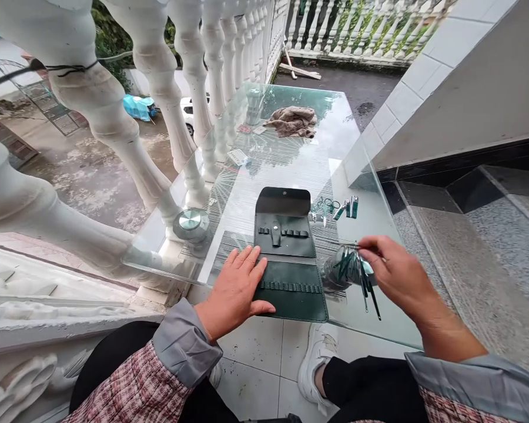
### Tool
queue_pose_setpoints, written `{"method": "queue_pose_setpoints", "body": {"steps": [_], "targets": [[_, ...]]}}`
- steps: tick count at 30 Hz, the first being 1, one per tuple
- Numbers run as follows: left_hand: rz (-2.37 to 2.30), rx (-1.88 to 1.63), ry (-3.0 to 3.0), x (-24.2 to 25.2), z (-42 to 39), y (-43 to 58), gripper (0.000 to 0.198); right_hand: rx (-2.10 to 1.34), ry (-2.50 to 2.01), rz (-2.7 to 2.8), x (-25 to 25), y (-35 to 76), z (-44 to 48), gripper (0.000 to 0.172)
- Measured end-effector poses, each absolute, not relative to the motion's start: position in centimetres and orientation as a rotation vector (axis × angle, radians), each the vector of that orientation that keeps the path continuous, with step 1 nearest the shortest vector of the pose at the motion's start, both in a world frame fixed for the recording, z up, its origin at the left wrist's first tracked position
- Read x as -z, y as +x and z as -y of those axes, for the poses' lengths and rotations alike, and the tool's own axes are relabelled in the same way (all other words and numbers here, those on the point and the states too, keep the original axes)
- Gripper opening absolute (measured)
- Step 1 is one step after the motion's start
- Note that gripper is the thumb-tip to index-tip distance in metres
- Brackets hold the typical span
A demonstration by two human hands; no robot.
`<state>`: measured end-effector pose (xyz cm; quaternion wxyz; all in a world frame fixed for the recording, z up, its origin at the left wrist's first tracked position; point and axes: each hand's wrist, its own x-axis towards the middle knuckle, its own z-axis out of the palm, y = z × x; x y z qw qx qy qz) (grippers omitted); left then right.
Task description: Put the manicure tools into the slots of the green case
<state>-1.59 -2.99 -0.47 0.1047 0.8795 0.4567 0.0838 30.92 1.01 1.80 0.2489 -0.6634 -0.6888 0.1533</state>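
Note:
A dark leather tool case (293,305) lies unfolded near the glass table's front edge, its loops with nothing in them. My left hand (234,288) rests flat on the case's lower left side, fingers spread. To the right of the case is a loose pile of slim manicure tools (361,270). Over that pile my right hand (394,273) is closed, thumb and forefinger pinching a thin metal manicure tool (349,245) that points left. Beyond the pile lie nail clippers (351,207) and small scissors (328,204).
The glass table (229,235) stands beside a white balustrade (154,88). On it are a round silver-topped object (190,220) at left, a crumpled brown cloth (292,121) at the far end and a small card (238,157). Stairs (480,235) rise at right.

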Motion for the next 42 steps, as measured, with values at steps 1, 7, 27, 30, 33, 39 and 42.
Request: {"method": "queue_pose_setpoints", "body": {"steps": [1, 7, 27, 30, 33, 39, 42], "targets": [[-1.347, -0.24, 2.596, 0.6, 3.0, -1.5, 0.095, -0.448, -1.818, 1.713, -2.4, 30.8, -0.9, 0.021], [-1.329, -0.27, 2.585, 0.8, 2.9, -1.3, 0.095, -0.799, -1.621, 1.145, -3.6, 29.1, -0.9, 0.027], [-1.424, -0.133, 2.481, -0.1, 2.4, -2.0, 0.101, -1.324, -1.528, 1.685, -1.4, 18.7, -3.0, 0.022], [-1.424, -0.141, 2.483, 0.0, 2.4, -2.0, 0.102, -1.231, -1.476, 1.845, -1.1, 18.3, -3.1, 0.017], [-1.429, -0.128, 2.474, 0.1, 2.4, -1.9, 0.102, -1.045, -1.354, 2.009, -0.6, 17.5, -2.9, 0.013], [-1.435, -0.135, 2.451, -0.1, 2.5, -1.9, 0.105, -0.939, -1.09, 2.223, -0.2, 16.8, -1.9, 0.018], [-1.432, -0.151, 2.469, 0.1, 2.5, -2.0, 0.104, -0.931, -1.126, 2.162, -0.3, 17.2, -2.0, 0.024]]}}
